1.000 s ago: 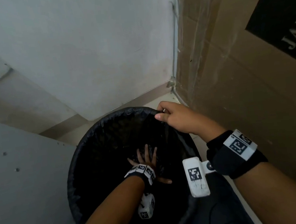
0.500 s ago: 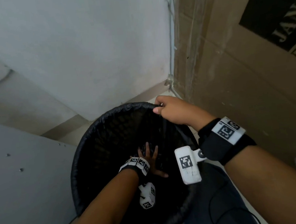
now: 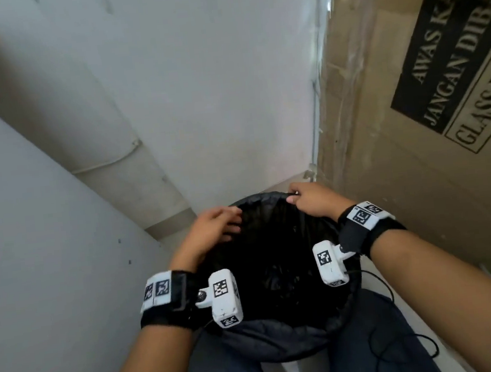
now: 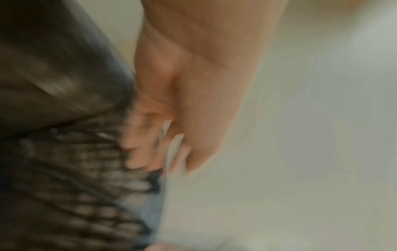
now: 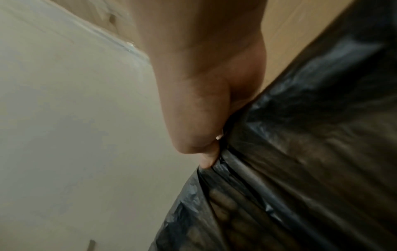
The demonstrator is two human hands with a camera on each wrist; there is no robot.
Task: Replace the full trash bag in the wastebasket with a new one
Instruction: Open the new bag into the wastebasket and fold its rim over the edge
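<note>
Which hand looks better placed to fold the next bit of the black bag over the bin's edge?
Probably the left hand. It lies at the far-left rim of the wastebasket with no clear grip, so seems free to work. The right hand pinches the trash bag edge at the far-right rim, anchoring it.

We cannot see the bottom of the trash bag (image 3: 281, 276) — its inside is just black in the head view. The left wrist view is smeared with blur, so the left hand (image 4: 193, 101) and its fingers (image 4: 137, 152) stay unclear, and we cannot tell whether they grip the bag. The right hand (image 5: 204, 101) hides its own fingertips behind the bag's edge. The cardboard box (image 3: 418, 167) runs off the frame — its print is cut short.
</note>
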